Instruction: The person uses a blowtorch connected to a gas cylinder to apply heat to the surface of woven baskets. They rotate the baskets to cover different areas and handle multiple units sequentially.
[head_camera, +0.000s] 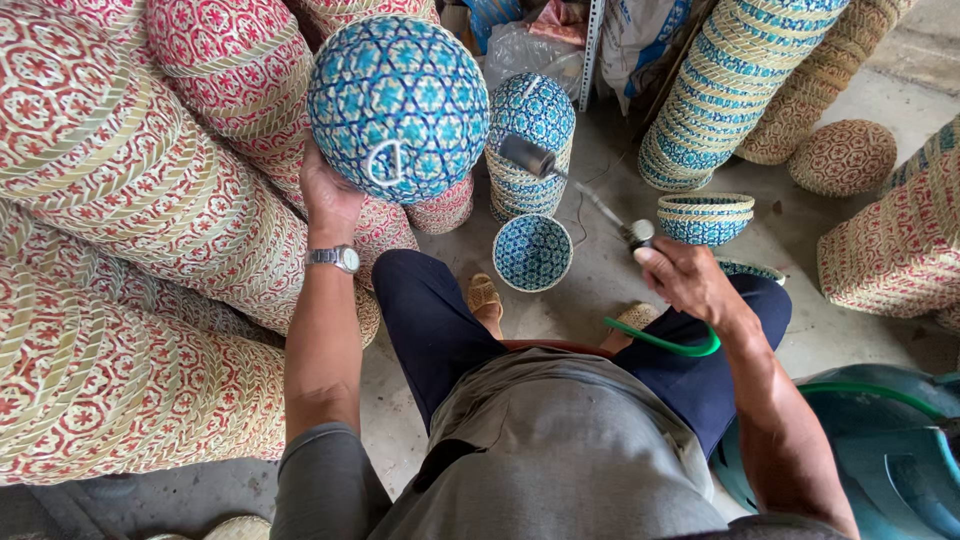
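Right hand clamps a torch wand; left hand cups the blue woven basket, singeing seemingly midway, blue stack waiting.

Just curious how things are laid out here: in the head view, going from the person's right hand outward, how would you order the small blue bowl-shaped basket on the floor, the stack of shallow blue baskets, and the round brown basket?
From the right hand:
1. Stack of shallow blue baskets, just above it.
2. Small blue bowl-shaped basket, to its left, by the feet.
3. Round brown basket, upper right.
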